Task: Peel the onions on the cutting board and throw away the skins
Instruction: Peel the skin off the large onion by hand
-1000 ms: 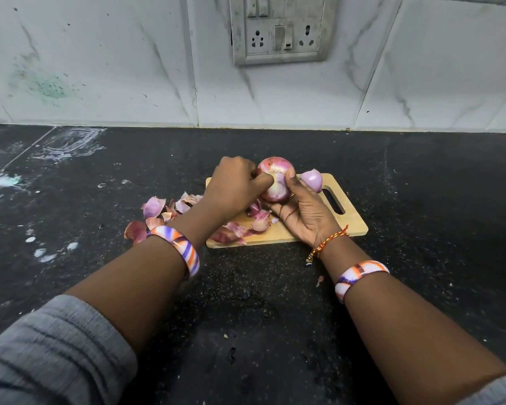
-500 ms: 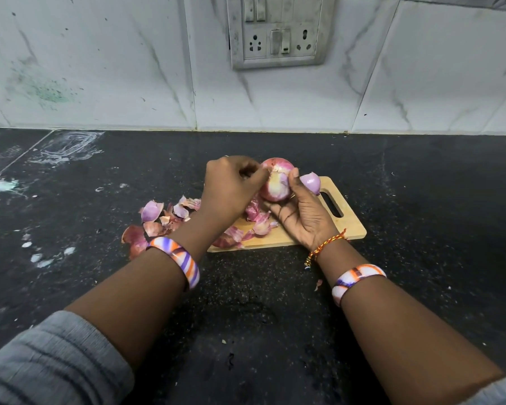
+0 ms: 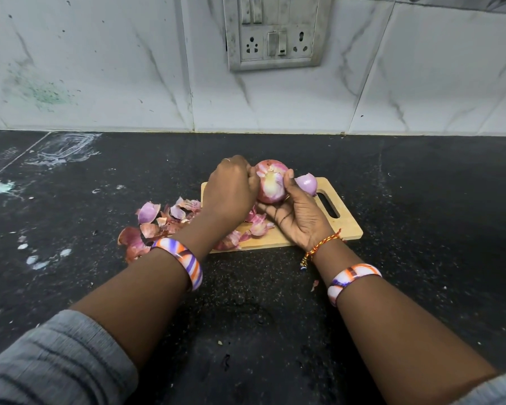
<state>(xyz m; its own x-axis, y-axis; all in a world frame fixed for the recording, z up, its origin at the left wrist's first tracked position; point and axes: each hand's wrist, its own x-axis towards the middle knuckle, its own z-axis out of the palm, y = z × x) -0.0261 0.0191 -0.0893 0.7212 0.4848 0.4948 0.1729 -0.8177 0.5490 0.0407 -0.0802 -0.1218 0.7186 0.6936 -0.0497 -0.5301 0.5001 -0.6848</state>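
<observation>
A red onion [image 3: 270,182], its pale cut end facing me, is held above the wooden cutting board [image 3: 341,222]. My right hand [image 3: 300,216] cups it from below, thumb up its right side. My left hand [image 3: 231,191] has its fingers curled against the onion's left side, pinching at its skin. A smaller peeled purple onion [image 3: 306,184] lies on the board behind my right thumb. Loose pink skins [image 3: 253,226] lie on the board under my hands, and a larger heap of skins [image 3: 155,222] lies on the counter to the left.
The board lies on a black stone counter [image 3: 421,200] with white smears at the left. A marbled tile wall with a switch and socket plate [image 3: 275,33] stands behind. One small skin scrap [image 3: 314,285] lies near my right wrist.
The onion has been turned a little in my hands, so more of its pale cut end faces me. My left fingers have shifted slightly on its left side.
</observation>
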